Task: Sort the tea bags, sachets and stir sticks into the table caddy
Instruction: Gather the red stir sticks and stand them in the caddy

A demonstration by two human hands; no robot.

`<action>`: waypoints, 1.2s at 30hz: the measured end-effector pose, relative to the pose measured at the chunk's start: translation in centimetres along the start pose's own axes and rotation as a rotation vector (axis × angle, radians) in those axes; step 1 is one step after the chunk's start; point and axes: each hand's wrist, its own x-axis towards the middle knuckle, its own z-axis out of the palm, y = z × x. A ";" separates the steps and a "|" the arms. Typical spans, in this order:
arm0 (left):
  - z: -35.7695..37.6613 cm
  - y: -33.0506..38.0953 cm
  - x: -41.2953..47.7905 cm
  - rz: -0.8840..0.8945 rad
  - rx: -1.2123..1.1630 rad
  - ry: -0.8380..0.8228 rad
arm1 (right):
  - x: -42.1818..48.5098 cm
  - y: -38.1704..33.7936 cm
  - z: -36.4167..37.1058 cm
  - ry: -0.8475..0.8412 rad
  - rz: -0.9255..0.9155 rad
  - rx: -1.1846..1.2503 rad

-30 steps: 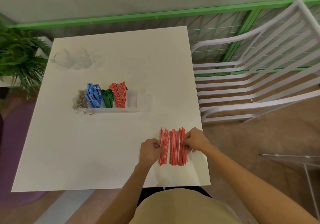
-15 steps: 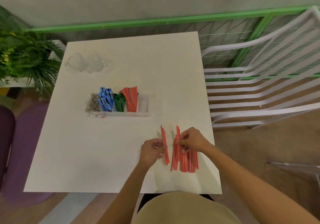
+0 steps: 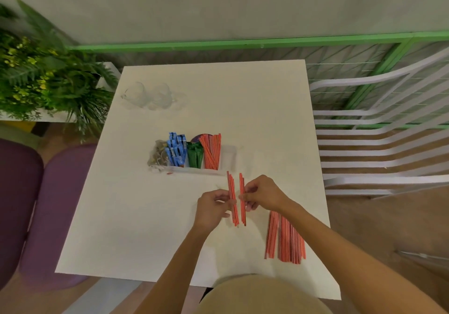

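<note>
Bare forearms, beige garment (image 3: pixel 262 294)

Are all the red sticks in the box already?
No, a pile of red sticks lies on the table, and both hands hold more.

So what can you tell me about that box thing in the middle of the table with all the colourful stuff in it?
The caddy is a low, long, white or see-through tray, probably plastic, sitting flat mid-table. From the left it holds greyish tea bags, blue sachets, green sachets and red striped stir sticks, all leaning back. Its right end looks empty. No hand touches it.
</note>
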 end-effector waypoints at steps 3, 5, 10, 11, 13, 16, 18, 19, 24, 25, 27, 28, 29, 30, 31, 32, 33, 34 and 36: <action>-1.1 0.0 0.7 0.006 0.010 -0.011 | 0.9 -1.1 0.6 0.004 0.004 0.007; -1.8 0.0 1.2 0.001 0.020 -0.014 | 1.4 -1.7 0.9 0.006 0.003 0.016; -3.1 -0.2 2.0 -0.011 0.004 -0.017 | 3.2 -3.8 0.6 0.072 -0.042 -0.006; -3.4 -0.3 2.2 -0.011 -0.005 -0.018 | 3.8 -4.4 0.6 0.089 -0.051 -0.007; -3.9 -0.1 2.6 -0.004 -0.015 -0.017 | 4.9 -5.5 0.4 0.118 -0.084 -0.011; -4.7 0.5 3.4 0.012 -0.040 -0.016 | 6.6 -7.0 0.2 0.175 -0.136 -0.008; -5.2 0.9 3.8 0.016 -0.060 -0.017 | 7.7 -7.9 0.1 0.229 -0.158 -0.022; -5.4 1.1 4.1 0.018 -0.060 -0.021 | 8.3 -8.3 0.2 0.255 -0.164 -0.031; -6.5 0.9 5.0 0.019 -0.064 -0.026 | 10.4 -9.2 0.8 0.331 -0.176 -0.034; -6.6 0.8 5.1 0.018 -0.065 -0.028 | 10.7 -9.2 0.9 0.345 -0.176 -0.029; -7.1 0.7 5.3 0.017 -0.068 -0.034 | 11.0 -9.4 1.2 0.371 -0.168 -0.026; -7.3 0.6 5.5 0.016 -0.070 -0.037 | 11.1 -9.5 1.3 0.380 -0.161 -0.031; -7.6 0.6 5.6 0.015 -0.072 -0.039 | 11.2 -9.5 1.5 0.384 -0.152 -0.039; -7.8 0.5 5.7 0.014 -0.073 -0.041 | 11.3 -9.4 1.6 0.383 -0.139 -0.052; -8.1 0.4 5.9 0.013 -0.074 -0.042 | 11.5 -9.2 1.8 0.381 -0.125 -0.075; -8.3 0.3 6.0 0.012 -0.075 -0.043 | 11.5 -9.0 2.0 0.379 -0.108 -0.108; -8.5 0.2 6.1 0.011 -0.079 -0.042 | 11.6 -8.7 2.2 0.379 -0.094 -0.148; -8.6 0.2 6.2 0.010 -0.083 -0.041 | 11.7 -8.5 2.5 0.380 -0.080 -0.190; -8.9 0.2 6.4 0.014 -0.085 -0.039 | 11.7 -8.3 2.8 0.370 -0.050 -0.260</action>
